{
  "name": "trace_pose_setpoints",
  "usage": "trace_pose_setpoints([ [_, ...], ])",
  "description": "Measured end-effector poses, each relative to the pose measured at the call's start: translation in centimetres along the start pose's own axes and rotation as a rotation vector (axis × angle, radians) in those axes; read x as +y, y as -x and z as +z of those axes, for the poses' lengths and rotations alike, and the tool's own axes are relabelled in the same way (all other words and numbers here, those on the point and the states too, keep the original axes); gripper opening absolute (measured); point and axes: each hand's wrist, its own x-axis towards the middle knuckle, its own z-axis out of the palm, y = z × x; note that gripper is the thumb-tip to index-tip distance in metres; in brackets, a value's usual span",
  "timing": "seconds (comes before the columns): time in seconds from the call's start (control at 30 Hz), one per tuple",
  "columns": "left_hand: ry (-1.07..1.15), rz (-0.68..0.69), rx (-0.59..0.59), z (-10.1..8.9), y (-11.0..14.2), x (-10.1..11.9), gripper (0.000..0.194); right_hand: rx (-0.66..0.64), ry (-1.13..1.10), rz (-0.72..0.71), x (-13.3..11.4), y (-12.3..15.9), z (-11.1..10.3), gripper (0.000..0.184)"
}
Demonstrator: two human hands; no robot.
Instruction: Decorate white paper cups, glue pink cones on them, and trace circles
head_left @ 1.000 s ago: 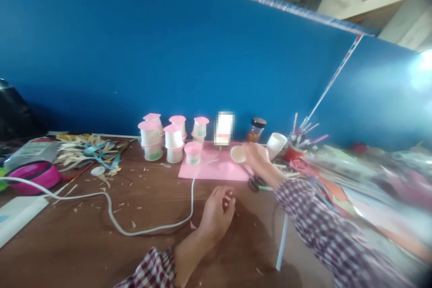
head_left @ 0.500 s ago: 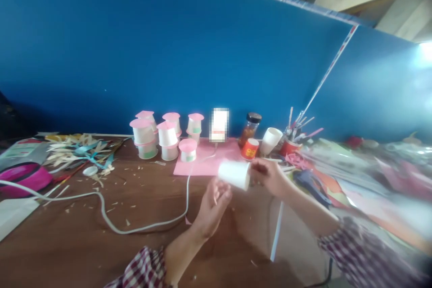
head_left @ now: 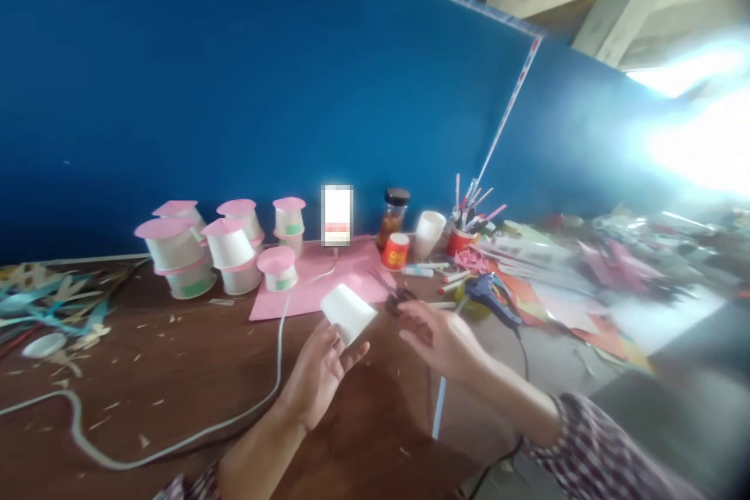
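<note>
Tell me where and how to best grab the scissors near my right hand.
Best taken by the dark handle loops, coming from the near right, where your right hand is. The scissors lie with their loops toward that hand and their blades pointing away over the pink sheet, so this approach should keep fingers clear of the tips.

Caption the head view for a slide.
Left hand holding a white cup, right hand close by the scissors, pink-topped cups standing to the left.
</note>
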Motion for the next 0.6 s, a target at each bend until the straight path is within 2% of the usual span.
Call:
trace_pose_setpoints([
  [0.1,0.023,-0.060,0.054,0.2,-0.2,0.1,0.018,0.075,0.119,0.039,1.7,1.8,-1.9,0.028],
  [0.23,-0.005,-0.088,0.084,0.1,-0.4,0.0,0.017,0.055,0.160,0.053,2.4,2.9,-2.6,0.023],
  [0.4,-0.004,-0.054,0.201,-0.1,-0.6,0.1,0.008,0.091,0.264,0.010,0.6,1.3,-2.3,0.016],
  [0.47,-0.011,-0.034,0.205,0.0,-0.6,0.3,0.006,0.093,0.303,0.007,0.1,0.3,-2.1,0.017],
  [0.6,-0.029,-0.038,0.170,0.2,-0.3,0.4,0.012,-0.034,0.400,-0.024,0.6,-1.0,-0.9,0.033],
])
